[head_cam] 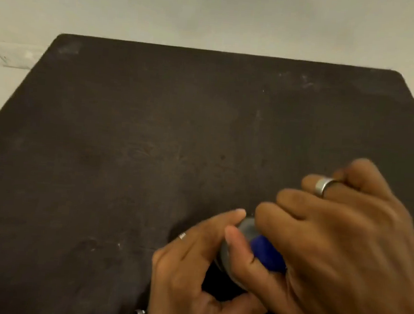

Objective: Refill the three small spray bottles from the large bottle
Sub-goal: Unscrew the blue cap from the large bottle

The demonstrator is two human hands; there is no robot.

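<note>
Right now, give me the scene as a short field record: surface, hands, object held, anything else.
surface: dark table against a pale wall
left hand: gripping a clear bottle from the side
right hand: closed on the blue cap, ring on one finger
small spray bottles: none in view
bottle size: cannot tell, mostly hidden

The table (153,128) abuts the wall (212,13) behind it. At its near right, the bottle (247,230) sits between the left hand (192,267) and right hand (342,254).

clear bottle (247,230), blue cap (266,255), gripped between both hands.
</note>
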